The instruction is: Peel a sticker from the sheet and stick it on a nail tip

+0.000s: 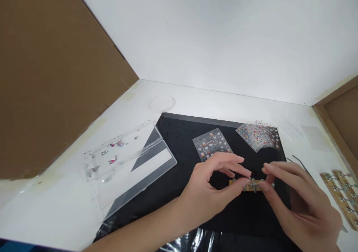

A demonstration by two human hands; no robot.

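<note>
Both hands meet over a black mat [179,147]. My left hand [208,190] and my right hand [296,203] pinch a small wooden strip [251,185] with metal studs and tiny pale tips on it, one hand at each end. The fingertips hide most of the strip. Just beyond the hands lie a small sticker sheet [212,144] and a stack of colourful sticker sheets [258,134].
An open clear plastic case [125,158] with small gems lies left of the mat. More studded wooden strips [342,196] and metal tweezers [303,166] sit at the right. Cardboard walls [50,76] stand left and right, a white wall behind.
</note>
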